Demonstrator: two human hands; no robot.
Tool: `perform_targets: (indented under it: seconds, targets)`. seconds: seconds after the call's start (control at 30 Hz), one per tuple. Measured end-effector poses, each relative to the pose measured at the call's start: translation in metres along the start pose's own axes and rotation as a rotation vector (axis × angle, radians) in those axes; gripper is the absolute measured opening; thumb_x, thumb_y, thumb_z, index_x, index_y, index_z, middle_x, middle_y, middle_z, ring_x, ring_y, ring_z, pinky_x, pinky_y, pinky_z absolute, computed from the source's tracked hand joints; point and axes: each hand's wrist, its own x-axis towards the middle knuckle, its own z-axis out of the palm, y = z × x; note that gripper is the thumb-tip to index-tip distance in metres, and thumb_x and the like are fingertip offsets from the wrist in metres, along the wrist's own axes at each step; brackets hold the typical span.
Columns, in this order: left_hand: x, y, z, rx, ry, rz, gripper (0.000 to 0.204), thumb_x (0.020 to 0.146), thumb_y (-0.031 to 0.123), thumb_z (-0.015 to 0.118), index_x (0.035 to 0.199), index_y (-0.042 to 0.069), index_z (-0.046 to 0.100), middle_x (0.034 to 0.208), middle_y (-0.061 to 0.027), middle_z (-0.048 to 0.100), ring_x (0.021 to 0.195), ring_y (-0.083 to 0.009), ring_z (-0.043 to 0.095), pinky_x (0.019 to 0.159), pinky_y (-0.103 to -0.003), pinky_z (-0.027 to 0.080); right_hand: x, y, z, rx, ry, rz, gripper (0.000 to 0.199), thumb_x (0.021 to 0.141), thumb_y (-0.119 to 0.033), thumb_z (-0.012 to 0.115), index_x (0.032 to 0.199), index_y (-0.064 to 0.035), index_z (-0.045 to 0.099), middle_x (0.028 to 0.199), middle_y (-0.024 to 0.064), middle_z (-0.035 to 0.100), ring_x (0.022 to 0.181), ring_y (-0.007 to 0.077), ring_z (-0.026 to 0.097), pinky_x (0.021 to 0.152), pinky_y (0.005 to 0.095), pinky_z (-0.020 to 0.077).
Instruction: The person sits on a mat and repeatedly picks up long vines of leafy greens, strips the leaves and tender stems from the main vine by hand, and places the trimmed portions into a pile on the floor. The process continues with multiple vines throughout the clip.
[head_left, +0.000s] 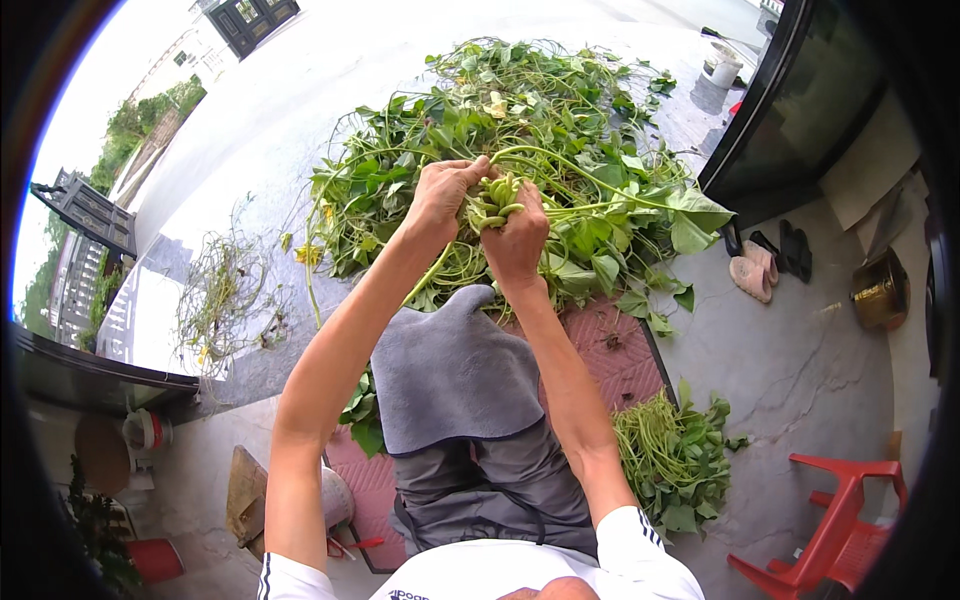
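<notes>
A large heap of leafy green vines (400, 140) lies in front of me, with heart-shaped leaves, thin tangled stems and a few yellow blossoms. Over its near side, my right hand (518, 240) is closed round a bunch of green stems (497, 200), whose thick pale ends stick up above the fist. Close beside it, my left hand (445, 198) pinches at a long curved leaf stem (560, 158). This stem arcs to the right towards a broad leaf (697, 215). The left fingertips partly hide what they grip. A grey cloth (455, 370) covers my lap.
A bundle of leafy stems (680, 455) lies on the floor at my right, beside a red mat (625, 350). Farther right are a red plastic chair (835, 530), slippers (755, 270) and a brass-coloured pot (880, 290). Loose stripped vines (225, 300) lie at left.
</notes>
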Motion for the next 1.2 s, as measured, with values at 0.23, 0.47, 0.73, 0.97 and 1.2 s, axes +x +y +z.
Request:
perform_targets:
  seconds: [0.23, 0.47, 0.73, 0.97, 1.2]
  targets:
    - [0.007, -0.024, -0.006, 0.165, 0.078, 0.093, 0.028, 0.099, 0.026, 0.075, 0.101, -0.002, 0.078, 0.093, -0.0081, 0.076, 0.083, -0.0136, 0.067, 0.080, -0.029, 0.054, -0.027, 0.010, 0.002, 0.024, -0.127, 0.317, 0.015, 0.079, -0.010, 0.072, 0.090, -0.0010, 0.072, 0.078, 0.0217, 0.070, 0.074, 0.0440, 0.069, 0.066, 0.0503, 0.0527]
    - [0.049, -0.039, -0.041, -0.027, 0.315, 0.253, 0.021, 0.099, 0.014, 0.074, 0.097, -0.007, 0.074, 0.093, -0.0126, 0.076, 0.089, -0.0227, 0.076, 0.080, -0.032, 0.061, -0.054, -0.039, -0.016, 0.066, -0.282, 0.321, 0.012, 0.074, -0.007, 0.077, 0.082, -0.0020, 0.070, 0.078, 0.0183, 0.069, 0.073, 0.0410, 0.068, 0.067, 0.0481, 0.0527]
    - [0.009, -0.039, -0.048, 0.382, -0.108, 0.121, 0.025, 0.098, 0.026, 0.076, 0.100, 0.001, 0.077, 0.093, -0.0074, 0.078, 0.088, -0.0136, 0.072, 0.092, -0.030, 0.056, 0.003, 0.015, -0.071, 0.202, -0.088, 0.373, 0.027, 0.081, -0.003, 0.084, 0.105, 0.0019, 0.071, 0.088, 0.0136, 0.074, 0.076, 0.0269, 0.071, 0.073, 0.0391, 0.0567]
    - [-0.013, -0.056, -0.027, 0.360, -0.234, -0.005, 0.029, 0.098, 0.029, 0.076, 0.103, 0.000, 0.076, 0.093, -0.0062, 0.076, 0.090, -0.0129, 0.072, 0.089, -0.029, 0.057, 0.007, 0.063, -0.055, 0.033, -0.426, 0.210, 0.022, 0.085, -0.012, 0.084, 0.096, 0.0031, 0.071, 0.085, 0.0172, 0.073, 0.077, 0.0309, 0.070, 0.071, 0.0422, 0.0542]
    - [-0.013, -0.057, -0.018, 0.264, -0.330, -0.489, 0.067, 0.107, 0.059, 0.049, 0.112, -0.004, 0.070, 0.104, -0.0153, 0.075, 0.095, -0.0232, 0.074, 0.085, -0.041, 0.065, -0.029, 0.046, -0.070, -0.059, -0.386, 0.099, 0.028, 0.075, -0.006, 0.080, 0.096, 0.0025, 0.064, 0.092, 0.0199, 0.065, 0.087, 0.0408, 0.067, 0.077, 0.0484, 0.0545]
